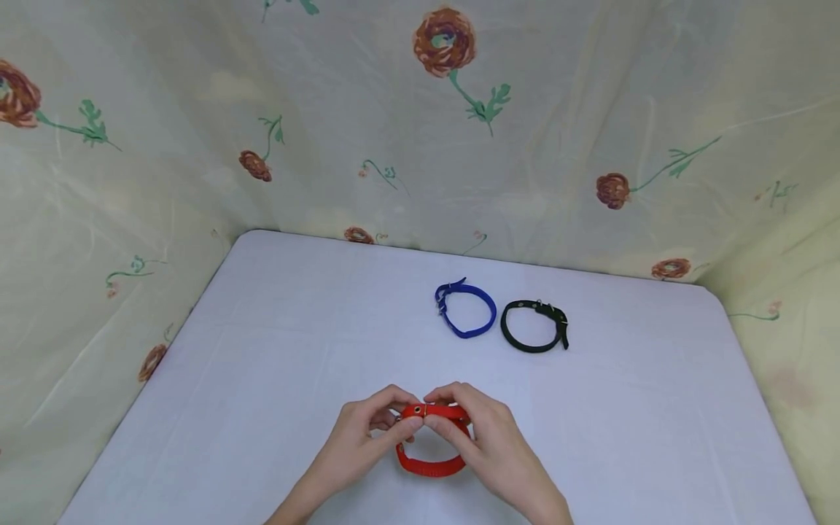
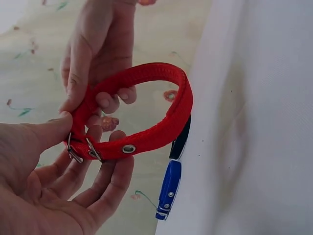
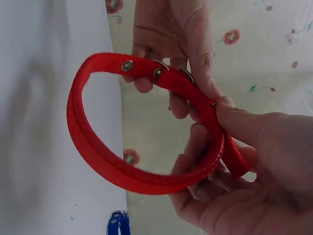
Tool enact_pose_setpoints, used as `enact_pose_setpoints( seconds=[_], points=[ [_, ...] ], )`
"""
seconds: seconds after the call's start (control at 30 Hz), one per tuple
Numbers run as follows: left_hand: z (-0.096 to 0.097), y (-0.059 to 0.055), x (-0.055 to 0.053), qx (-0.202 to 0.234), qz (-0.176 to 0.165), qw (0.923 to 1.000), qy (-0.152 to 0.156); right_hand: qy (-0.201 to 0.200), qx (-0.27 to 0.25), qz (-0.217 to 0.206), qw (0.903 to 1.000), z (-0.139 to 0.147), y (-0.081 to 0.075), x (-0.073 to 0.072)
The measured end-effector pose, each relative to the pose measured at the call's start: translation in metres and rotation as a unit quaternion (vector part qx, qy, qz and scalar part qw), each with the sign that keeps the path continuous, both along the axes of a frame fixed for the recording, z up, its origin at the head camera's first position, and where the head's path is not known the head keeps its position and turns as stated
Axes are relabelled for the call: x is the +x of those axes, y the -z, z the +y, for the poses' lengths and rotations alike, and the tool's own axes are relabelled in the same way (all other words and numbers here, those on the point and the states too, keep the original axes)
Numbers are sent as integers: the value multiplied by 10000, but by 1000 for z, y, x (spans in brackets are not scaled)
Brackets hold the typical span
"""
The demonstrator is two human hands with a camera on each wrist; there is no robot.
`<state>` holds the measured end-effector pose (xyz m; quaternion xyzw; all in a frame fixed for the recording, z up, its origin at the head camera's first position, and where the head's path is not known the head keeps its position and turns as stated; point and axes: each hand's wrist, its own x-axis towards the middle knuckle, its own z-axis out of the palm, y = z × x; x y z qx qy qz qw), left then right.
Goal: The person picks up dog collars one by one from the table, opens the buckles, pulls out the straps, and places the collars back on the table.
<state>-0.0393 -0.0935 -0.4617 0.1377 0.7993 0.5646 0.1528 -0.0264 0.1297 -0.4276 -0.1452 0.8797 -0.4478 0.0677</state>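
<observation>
Cream floral-print fabric [image 1: 315, 87] is hanging behind a white round-cornered table [image 1: 262, 328]. Left hand [image 1: 357, 441] and right hand [image 1: 495, 441] are both pinching a looped red fabric collar [image 1: 433, 469] above the near side (thumb tips close together). Looped black collar [image 1: 530, 350] and looped blue collar [image 1: 491, 310] are lying beyond, slightly apart.

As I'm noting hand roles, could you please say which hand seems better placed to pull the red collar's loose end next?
Probably the right hand: the loose end lies beside its fingers, while the left hand grips the collar near an eyelet.
</observation>
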Motion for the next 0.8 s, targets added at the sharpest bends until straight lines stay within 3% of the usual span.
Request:
enact_pose_setpoints(
  seconds=[0.4, 0.63, 0.8],
  points=[
    [-1, 0, 0, 588, 335, 9977, 63, 150, -591, -210, 9979, -4, -1, 1],
    [2, 0, 1, 631, 332, 9975, -10, 199, -713, -68, 9972, -4, 0, 0],
    [3, -1, 1, 703, 529, 9961, -85, 198, -735, -74, 9971, -5, 0, -1]
  ],
)
